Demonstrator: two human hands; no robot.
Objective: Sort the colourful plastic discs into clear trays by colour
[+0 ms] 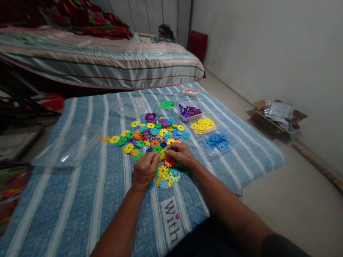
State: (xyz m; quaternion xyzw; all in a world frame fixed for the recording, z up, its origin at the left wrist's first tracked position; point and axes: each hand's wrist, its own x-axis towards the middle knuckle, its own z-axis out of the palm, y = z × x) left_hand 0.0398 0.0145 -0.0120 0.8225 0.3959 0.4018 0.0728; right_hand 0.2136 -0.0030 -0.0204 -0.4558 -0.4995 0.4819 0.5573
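Trays of sorted discs, green, purple, yellow and blue, flank the mixed disc pile. Left hand and right hand fingers pinched together on a yellow disc, probably joined to others. Striped blue blanket on the floor; bed behind.

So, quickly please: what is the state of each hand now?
Left hand: closed, pinching a yellow disc.
Right hand: closed, pinching the same yellow disc, above an orange disc.
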